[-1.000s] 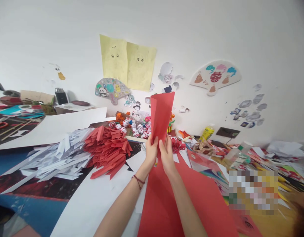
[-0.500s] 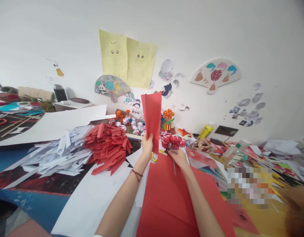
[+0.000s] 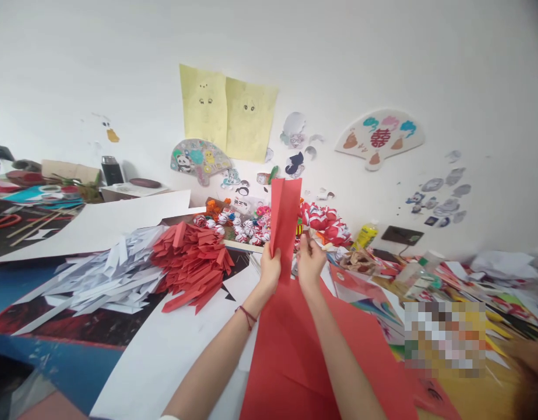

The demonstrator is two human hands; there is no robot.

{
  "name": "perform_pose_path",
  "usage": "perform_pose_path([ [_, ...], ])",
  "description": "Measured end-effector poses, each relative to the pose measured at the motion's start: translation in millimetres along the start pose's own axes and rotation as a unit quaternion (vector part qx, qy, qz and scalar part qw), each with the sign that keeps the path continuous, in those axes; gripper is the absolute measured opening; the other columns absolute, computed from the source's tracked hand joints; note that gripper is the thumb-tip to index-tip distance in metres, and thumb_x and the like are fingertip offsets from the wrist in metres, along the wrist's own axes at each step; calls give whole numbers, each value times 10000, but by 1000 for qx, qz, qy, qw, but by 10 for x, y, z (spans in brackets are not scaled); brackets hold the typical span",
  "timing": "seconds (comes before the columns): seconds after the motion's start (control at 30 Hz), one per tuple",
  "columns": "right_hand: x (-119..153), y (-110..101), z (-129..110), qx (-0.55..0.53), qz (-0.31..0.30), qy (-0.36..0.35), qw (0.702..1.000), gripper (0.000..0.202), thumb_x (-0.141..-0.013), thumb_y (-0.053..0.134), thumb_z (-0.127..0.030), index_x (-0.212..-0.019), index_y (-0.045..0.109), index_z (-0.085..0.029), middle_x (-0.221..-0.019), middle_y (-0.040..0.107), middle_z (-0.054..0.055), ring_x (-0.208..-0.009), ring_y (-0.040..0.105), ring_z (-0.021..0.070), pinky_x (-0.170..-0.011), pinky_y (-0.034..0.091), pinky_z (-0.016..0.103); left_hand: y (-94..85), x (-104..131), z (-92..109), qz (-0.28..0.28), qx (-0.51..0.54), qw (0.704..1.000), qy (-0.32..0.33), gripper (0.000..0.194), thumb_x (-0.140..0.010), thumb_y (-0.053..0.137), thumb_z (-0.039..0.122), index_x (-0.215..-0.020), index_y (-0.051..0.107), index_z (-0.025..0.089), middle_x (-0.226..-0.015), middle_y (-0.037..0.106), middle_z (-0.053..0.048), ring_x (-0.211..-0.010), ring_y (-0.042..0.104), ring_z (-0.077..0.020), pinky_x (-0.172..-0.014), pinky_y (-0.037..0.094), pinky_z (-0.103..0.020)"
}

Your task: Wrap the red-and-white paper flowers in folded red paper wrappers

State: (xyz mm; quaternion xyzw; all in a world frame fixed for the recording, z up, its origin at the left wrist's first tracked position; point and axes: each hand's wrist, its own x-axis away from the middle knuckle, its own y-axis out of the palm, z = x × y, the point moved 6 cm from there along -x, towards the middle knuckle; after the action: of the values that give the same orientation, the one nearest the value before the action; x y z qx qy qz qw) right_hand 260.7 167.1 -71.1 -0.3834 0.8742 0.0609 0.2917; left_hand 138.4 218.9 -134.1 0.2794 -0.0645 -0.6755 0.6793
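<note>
A long strip of folded red paper (image 3: 286,227) stands upright in front of me, a lengthwise crease running down it. My left hand (image 3: 271,269) is closed round its lower left side, thumb across the front. Close by its right edge is my right hand (image 3: 311,262), fingers curled and pinched together; what they hold, if anything, I cannot make out. Just behind the right hand sits a bunch of red-and-white paper flowers (image 3: 327,221). Large red paper sheets (image 3: 303,350) lie under both forearms.
To the left are a pile of folded white paper strips (image 3: 115,274) and a pile of red strips (image 3: 194,262). White sheets (image 3: 172,361) spread over the table. Small paper flowers (image 3: 246,230) sit at the back. A yellow bottle (image 3: 365,235) stands near the wall.
The right hand has let go of the red-and-white flowers, which now lie farther back and right. It is now beside the red paper. The left hand and paper have shifted right and lower.
</note>
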Motion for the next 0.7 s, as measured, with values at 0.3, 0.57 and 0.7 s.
perform_pose_path([
  [0.3,-50,161,-214,117,-79,-50,989,553,-941,369,-638,-593,537,-241,-470,615,34,-511,627,201,-654,466,311,106,-2,114,-44,-3,998,44,288,-859,647,420,-1064,637,217,-1100,695,-66,-1099,622,-238,-1034,420,-370],
  [0.57,-156,157,-306,197,-83,-105,971,407,-936,449,-448,-677,643,-202,-598,654,90,-558,577,214,-585,347,321,183,70,236,-106,-12,990,89,462,-891,641,407,-1313,551,243,-1356,597,-77,-1267,543,-230,-1110,364,-360],
  [0.7,-157,159,-318,197,-89,-135,967,393,-943,403,-399,-782,695,-190,-675,676,93,-605,584,221,-611,375,323,205,67,229,-131,-18,986,103,463,-890,637,384,-1316,550,225,-1307,624,-87,-1234,566,-233,-1097,383,-358],
])
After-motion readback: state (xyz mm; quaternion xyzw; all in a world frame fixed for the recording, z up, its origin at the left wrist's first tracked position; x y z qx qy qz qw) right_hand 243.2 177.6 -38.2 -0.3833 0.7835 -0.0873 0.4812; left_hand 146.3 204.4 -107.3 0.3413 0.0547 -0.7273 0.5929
